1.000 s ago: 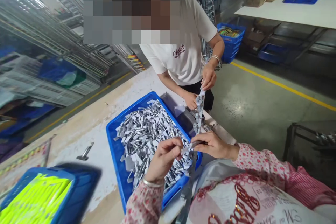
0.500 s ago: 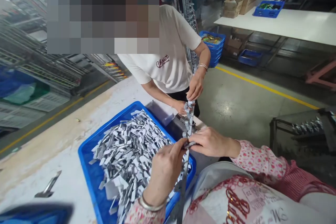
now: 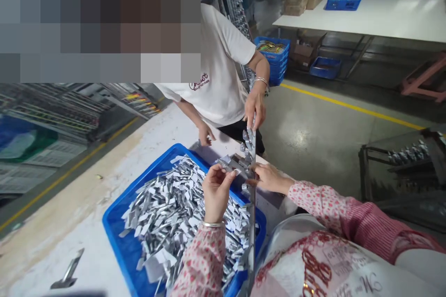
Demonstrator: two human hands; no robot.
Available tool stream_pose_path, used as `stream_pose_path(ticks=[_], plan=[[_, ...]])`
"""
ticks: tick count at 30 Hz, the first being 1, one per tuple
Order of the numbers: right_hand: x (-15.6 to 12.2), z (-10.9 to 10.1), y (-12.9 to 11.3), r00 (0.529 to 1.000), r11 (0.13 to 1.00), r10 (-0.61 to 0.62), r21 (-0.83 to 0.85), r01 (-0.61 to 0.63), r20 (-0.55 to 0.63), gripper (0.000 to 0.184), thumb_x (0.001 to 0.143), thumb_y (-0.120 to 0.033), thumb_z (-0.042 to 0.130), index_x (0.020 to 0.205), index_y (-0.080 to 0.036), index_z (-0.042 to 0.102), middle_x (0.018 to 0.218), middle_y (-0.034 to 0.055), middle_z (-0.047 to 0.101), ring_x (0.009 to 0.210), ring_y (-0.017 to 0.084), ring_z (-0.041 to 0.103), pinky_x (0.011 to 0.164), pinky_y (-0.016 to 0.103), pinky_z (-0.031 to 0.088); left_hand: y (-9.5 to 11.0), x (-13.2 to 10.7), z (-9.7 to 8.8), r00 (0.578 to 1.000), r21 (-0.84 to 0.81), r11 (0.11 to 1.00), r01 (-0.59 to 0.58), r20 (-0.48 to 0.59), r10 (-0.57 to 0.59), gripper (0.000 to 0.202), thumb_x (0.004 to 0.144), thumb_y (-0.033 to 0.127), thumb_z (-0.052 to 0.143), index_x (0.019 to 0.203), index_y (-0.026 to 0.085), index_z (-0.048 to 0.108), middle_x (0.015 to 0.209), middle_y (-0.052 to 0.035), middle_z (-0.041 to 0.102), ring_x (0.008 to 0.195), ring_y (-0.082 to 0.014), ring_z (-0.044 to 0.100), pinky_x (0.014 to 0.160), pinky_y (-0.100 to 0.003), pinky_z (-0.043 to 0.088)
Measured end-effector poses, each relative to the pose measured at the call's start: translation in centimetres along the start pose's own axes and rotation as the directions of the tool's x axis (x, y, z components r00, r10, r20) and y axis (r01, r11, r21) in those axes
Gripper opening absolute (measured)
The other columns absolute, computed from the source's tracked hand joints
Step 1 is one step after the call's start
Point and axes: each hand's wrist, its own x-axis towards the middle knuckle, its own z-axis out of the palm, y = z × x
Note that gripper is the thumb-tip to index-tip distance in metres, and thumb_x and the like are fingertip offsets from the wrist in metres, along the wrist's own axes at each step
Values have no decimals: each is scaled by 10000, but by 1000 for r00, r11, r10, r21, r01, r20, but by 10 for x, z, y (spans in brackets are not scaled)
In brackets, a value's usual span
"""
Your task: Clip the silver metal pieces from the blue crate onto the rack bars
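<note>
My left hand (image 3: 216,192) pinches a flat grey metal piece (image 3: 228,165) between thumb and fingers, above the far side of the blue crate (image 3: 113,241). Many similar grey metal pieces (image 3: 174,209) fill that crate. A long, narrow metal bar (image 3: 251,232) stretches from the lower middle of the view toward a co-worker, with several metal pieces (image 3: 246,141) attached along its far part. My right hand (image 3: 270,177) is closed around the bar from the right; its fingertips are partly hidden.
Across from me, a co-worker's hand (image 3: 256,109) grasps the bar's far end; their other hand (image 3: 206,134) hangs over the table (image 3: 83,190). A loose metal piece (image 3: 68,271) lies at lower left. A dark rack (image 3: 400,171) stands right, stacked blue crates (image 3: 275,62) behind.
My left hand has left the bar and moved up, now with a metal piece in its fingers. The co-worker's one hand has pulled back from the bar to the left. The view has shifted slightly.
</note>
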Motion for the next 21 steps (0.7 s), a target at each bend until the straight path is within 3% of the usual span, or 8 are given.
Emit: stream_pose_path(ticks=[5, 12, 16, 21], plan=[[8, 5, 2, 999, 996, -46, -74, 47, 28, 313, 882, -446, 584, 1025, -171, 627, 1005, 80, 673, 888, 197, 651, 752, 261, 460, -1, 6, 3, 999, 34, 998, -47, -6, 47, 301, 652, 263, 783, 852, 181, 573, 735, 39, 591, 686, -94, 592, 686, -206, 487], [14, 9, 10, 996, 990, -68, -119, 75, 61, 221, 891, -367, 583, 943, -163, 651, 922, 72, 692, 824, 190, 652, 710, 253, 451, -13, 11, 2, 982, 192, 966, -173, 115, 153, 259, 682, 296, 760, 864, 175, 620, 793, -21, 693, 717, -151, 639, 708, -267, 513], [14, 7, 10, 995, 988, -79, -131, 87, 63, 179, 872, -331, 607, 928, -167, 652, 913, 59, 696, 809, 198, 657, 687, 256, 451, -16, 11, -1, 943, 334, 889, -314, 219, 250, 188, 740, 301, 715, 868, 184, 643, 773, -16, 689, 683, -141, 631, 669, -244, 500], [11, -2, 5, 992, 987, -100, -116, 109, 83, 210, 878, -351, 600, 964, -166, 648, 955, 75, 694, 841, 205, 658, 699, 263, 459, 2, 9, 3, 872, 476, 742, -471, 381, 309, 126, 788, 255, 661, 902, 202, 667, 760, -8, 695, 631, -128, 620, 620, -220, 482]])
